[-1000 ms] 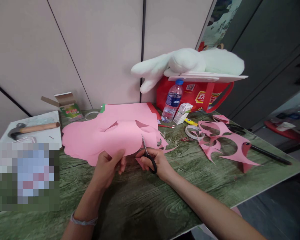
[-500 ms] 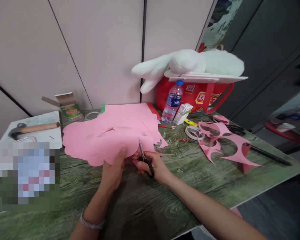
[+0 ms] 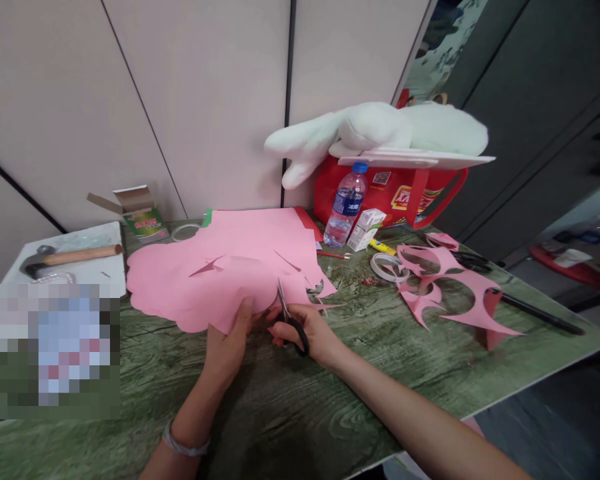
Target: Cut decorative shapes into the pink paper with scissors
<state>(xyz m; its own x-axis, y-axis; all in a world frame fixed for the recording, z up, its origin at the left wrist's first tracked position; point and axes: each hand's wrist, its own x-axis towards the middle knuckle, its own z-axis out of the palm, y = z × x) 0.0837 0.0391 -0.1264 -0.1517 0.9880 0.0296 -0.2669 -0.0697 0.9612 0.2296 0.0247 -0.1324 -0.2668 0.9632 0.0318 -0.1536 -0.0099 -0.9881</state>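
My left hand (image 3: pixel 233 333) pinches the lower edge of a large pink paper (image 3: pixel 175 280), its thumb on top and its other fingers hidden beneath. The paper has a scalloped left edge and slits across its middle. In my right hand (image 3: pixel 307 333) are scissors with black handles (image 3: pixel 300 335), their blades pointing up at the paper just right of my left thumb. The fingertips of my right hand are partly hidden under the paper's edge. More pink paper (image 3: pixel 265 227) lies behind, over red and green sheets.
Pink offcuts (image 3: pixel 460 280) and a tape roll (image 3: pixel 389 267) lie at the right. Behind stand a water bottle (image 3: pixel 347 203), a small white box (image 3: pixel 366 229) and a red bag (image 3: pixel 325 187) under a white plush (image 3: pixel 380 127). A hammer (image 3: pixel 75 258) rests on a white board at the left.
The slits in the pink paper gape a little differently, and its edge by the scissors has shifted slightly. Both hands keep their holds in nearly the same place.
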